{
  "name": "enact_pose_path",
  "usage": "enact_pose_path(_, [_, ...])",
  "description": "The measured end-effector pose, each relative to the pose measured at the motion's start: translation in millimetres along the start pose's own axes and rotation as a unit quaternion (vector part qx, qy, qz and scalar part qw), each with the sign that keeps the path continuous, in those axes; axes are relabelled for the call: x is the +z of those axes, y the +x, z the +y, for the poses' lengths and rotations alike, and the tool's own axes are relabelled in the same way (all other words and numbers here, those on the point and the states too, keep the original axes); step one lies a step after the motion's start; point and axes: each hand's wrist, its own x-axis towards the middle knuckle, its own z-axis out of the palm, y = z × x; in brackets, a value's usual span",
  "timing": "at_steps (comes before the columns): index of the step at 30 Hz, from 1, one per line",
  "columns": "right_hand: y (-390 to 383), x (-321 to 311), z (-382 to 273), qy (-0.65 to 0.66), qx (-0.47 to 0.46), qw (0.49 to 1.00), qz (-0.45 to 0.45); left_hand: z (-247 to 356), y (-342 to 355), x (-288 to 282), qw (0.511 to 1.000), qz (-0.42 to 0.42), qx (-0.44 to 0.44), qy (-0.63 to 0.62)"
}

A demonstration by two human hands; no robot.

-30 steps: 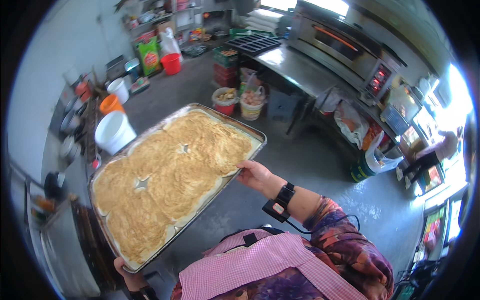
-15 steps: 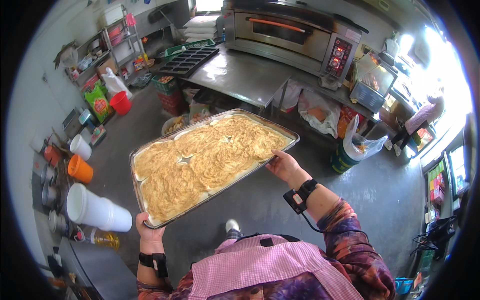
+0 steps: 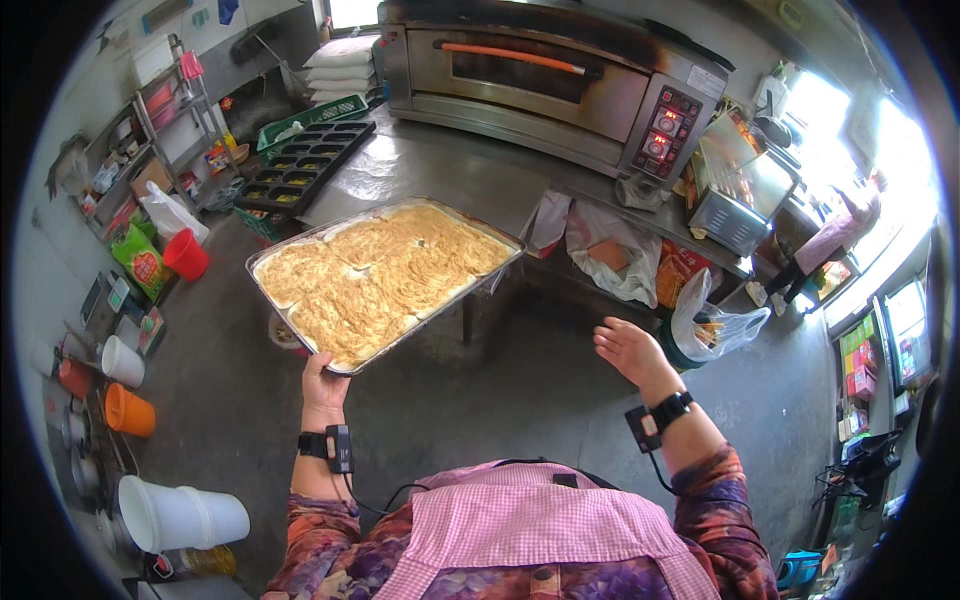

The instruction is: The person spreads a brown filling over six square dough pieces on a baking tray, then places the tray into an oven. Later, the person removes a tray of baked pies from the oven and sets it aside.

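My left hand (image 3: 321, 385) grips the near corner of a large metal baking tray (image 3: 431, 310) covered in pale sheet with a golden, swirled layer on top. The tray's far part overlaps the edge of a steel table (image 3: 390, 160); I cannot tell if it rests on it. My right hand (image 3: 627, 350) is off the tray, open and empty, in the air to its lower right, near a bucket with a plastic bag (image 3: 700, 325).
A steel oven (image 3: 540, 90) backs the table, beside a black mould tray (image 3: 305, 165) and a glass-topped appliance (image 3: 735, 215). Buckets (image 3: 180, 515) line the left, shelves (image 3: 140, 145) the back left. A person in pink (image 3: 840, 225) stands at the right.
The tray has moved forward to the steel table's edge as I turned toward the oven. My right hand has let go of it; my left still holds the corner.
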Motion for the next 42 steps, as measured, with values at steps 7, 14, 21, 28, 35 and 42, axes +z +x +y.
enact_pose_path(7, [-25.9,-68.2,-12.5,-0.005,0.003,0.997,0.082,-7.0,27.6,-70.8,0.985,0.151,-0.029,0.071])
enact_pose_path(14, [15.7,-10.9,-56.5,-0.083,-0.015,0.996,0.021,2.3,72.3,-139.1,0.978,0.200,-0.029,0.056])
enact_pose_path(21, [55.2,74.6,-85.4,-0.140,-0.018,0.989,0.041,15.6,100.3,-63.1,0.675,0.261,0.259,0.640])
enact_pose_path(28, [98.8,137.9,-148.3,-0.240,-0.014,0.971,0.018,-54.1,243.6,125.1,0.613,-0.062,0.175,0.768])
enact_pose_path(35, [116.6,128.3,-187.3,-0.226,-0.012,0.973,0.035,-114.8,339.3,193.2,0.463,-0.029,-0.054,0.884])
enact_pose_path(42, [150.0,88.0,-218.2,-0.238,0.030,0.970,0.039,-165.2,391.7,172.8,0.417,0.066,-0.042,0.905])
